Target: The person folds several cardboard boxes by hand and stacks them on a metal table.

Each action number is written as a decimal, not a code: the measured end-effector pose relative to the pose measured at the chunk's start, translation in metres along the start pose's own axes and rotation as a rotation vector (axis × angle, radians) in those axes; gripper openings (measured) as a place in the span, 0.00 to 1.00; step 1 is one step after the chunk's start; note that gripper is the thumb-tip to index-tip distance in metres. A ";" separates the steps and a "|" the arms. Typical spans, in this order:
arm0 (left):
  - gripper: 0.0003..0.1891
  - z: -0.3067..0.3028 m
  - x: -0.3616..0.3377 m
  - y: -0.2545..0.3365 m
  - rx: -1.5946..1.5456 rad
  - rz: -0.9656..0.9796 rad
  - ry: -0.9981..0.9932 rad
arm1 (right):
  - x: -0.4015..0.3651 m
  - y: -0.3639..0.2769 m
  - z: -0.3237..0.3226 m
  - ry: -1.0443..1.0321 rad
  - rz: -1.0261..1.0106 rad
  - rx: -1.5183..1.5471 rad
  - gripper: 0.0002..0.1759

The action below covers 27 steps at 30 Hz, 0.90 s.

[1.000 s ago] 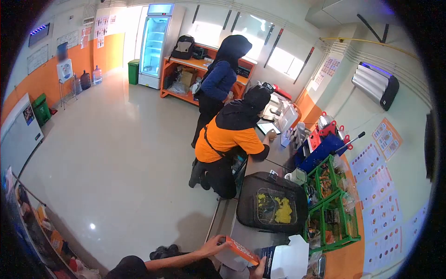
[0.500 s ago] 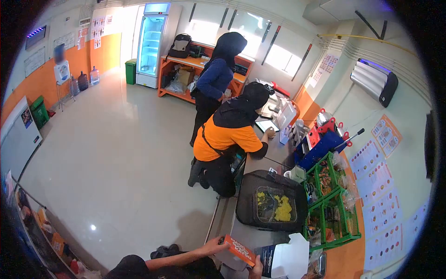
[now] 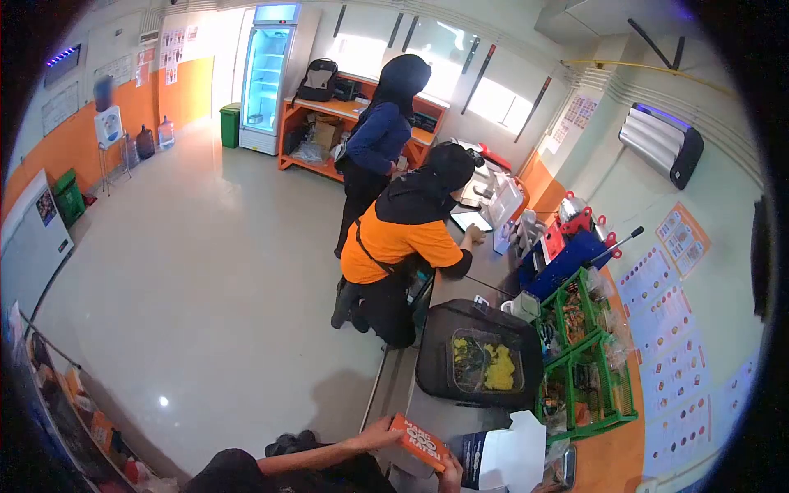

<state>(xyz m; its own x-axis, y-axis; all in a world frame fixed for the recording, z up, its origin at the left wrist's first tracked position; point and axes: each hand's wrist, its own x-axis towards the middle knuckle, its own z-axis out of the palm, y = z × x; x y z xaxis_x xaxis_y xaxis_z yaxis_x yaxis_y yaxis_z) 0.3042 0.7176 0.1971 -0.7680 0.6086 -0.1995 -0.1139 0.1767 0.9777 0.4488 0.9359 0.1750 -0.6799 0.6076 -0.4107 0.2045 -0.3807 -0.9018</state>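
Between my two hands is an orange printed food box (image 3: 420, 441) with white lettering that ends in "KATSU". My left hand (image 3: 378, 433) grips its left end, and my right hand (image 3: 450, 474) has hold of the lower right corner. Close to the right hand stands an opened carton (image 3: 501, 460), white inside and dark with print on its outer side. Beyond it on the counter lies a large black tray (image 3: 433, 374). A clear container (image 3: 472, 386) with yellow food sits in the tray.
Green baskets (image 3: 593, 419) with packets line the wall on the right. A person in an orange shirt (image 3: 403, 242) leans on the counter (image 3: 485, 283) over a tablet (image 3: 472, 222). Another person in blue (image 3: 380, 140) stands behind. A blue machine (image 3: 552, 264) with a lever stands farther along.
The orange box has been turned so that its printed face shows more fully. Both hands still hold it. The two other people have hardly moved.
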 end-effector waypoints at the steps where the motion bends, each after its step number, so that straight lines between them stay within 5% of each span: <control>1: 0.35 -0.002 -0.002 0.006 -0.034 0.035 -0.017 | 0.003 0.002 -0.002 0.008 0.018 -0.002 0.23; 14: 0.42 0.001 0.028 -0.041 0.100 0.041 -0.123 | 0.004 -0.009 -0.002 -0.102 0.116 -0.107 0.27; 17: 0.45 -0.002 0.024 -0.028 0.287 -0.098 -0.078 | 0.013 0.001 -0.006 -0.114 0.102 -0.148 0.26; 20: 0.45 -0.003 0.029 -0.028 0.142 -0.113 -0.154 | 0.015 0.008 -0.005 -0.113 0.055 -0.127 0.24; 22: 0.44 -0.004 0.021 -0.007 -0.007 -0.251 -0.027 | -0.003 -0.007 0.009 -0.112 0.023 -0.111 0.25; 27: 0.41 -0.005 0.022 -0.019 -0.163 -0.202 -0.040 | -0.004 -0.012 0.012 -0.134 0.031 -0.078 0.25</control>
<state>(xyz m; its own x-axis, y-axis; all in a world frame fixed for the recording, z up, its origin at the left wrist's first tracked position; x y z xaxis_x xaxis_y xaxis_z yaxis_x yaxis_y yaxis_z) 0.2856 0.7236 0.1744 -0.6941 0.6045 -0.3909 -0.3652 0.1723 0.9149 0.4405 0.9304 0.1892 -0.7589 0.4959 -0.4220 0.2779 -0.3394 -0.8987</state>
